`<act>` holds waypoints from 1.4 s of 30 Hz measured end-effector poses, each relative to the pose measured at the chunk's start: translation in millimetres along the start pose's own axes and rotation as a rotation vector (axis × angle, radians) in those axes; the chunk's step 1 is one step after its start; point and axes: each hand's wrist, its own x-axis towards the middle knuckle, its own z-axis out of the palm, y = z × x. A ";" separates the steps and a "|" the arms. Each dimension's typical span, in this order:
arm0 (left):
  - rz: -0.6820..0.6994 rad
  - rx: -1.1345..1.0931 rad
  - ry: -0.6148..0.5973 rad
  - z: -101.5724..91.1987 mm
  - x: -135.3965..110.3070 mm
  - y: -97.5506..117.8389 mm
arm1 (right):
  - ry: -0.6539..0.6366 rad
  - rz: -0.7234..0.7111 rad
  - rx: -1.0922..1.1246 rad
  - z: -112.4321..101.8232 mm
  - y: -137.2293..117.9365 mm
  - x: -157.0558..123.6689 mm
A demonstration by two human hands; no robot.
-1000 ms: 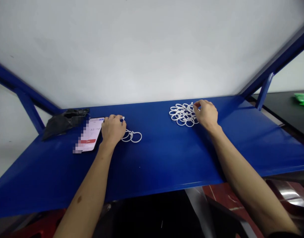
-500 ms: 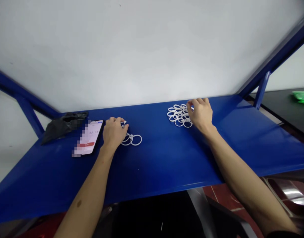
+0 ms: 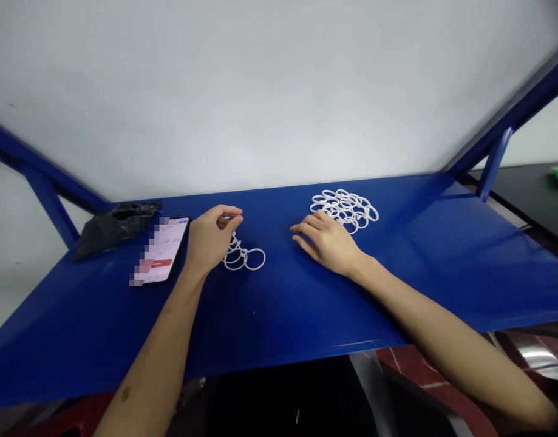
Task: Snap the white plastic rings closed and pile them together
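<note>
The right hand [image 3: 328,243] has left the ring pile [image 3: 345,208] and come across to the middle of the blue shelf [image 3: 306,297]; it now lies flat with fingers loosely spread, holding nothing, its fingertips pointing toward the left hand. The pile sits just behind it, apart from it. The left hand [image 3: 210,240] has lifted a little — thumb and forefinger pinch the top of a short chain of linked white rings [image 3: 243,255], whose lower loops rest on the shelf just right of the hand.

Just left of that hand lies a phone [image 3: 163,250], screen up, with a red bar and small digits — too blurred to read. Beyond it, at the back left, a black bag [image 3: 115,224] is crumpled against the white wall [image 3: 260,91].
</note>
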 end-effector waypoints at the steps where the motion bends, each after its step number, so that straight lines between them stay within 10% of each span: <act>1: -0.010 -0.101 -0.022 0.8 -1.2 2.3 | -0.013 -0.009 0.015 0.8 -2.5 -0.1; 11: -0.115 -0.939 -0.318 18.2 -18.1 24.1 | 0.049 0.046 0.302 6.5 -20.2 -0.3; 18: -0.187 -1.102 -0.435 32.5 -24.4 26.5 | 0.092 0.123 0.562 12.9 -21.6 -0.8; 30: 0.229 0.005 -0.171 35.2 -31.5 26.9 | 0.172 0.277 0.502 17.8 -10.7 1.0; 42: 0.449 0.274 0.028 57.3 -62.6 43.2 | 0.133 0.415 0.469 20.1 -9.2 2.3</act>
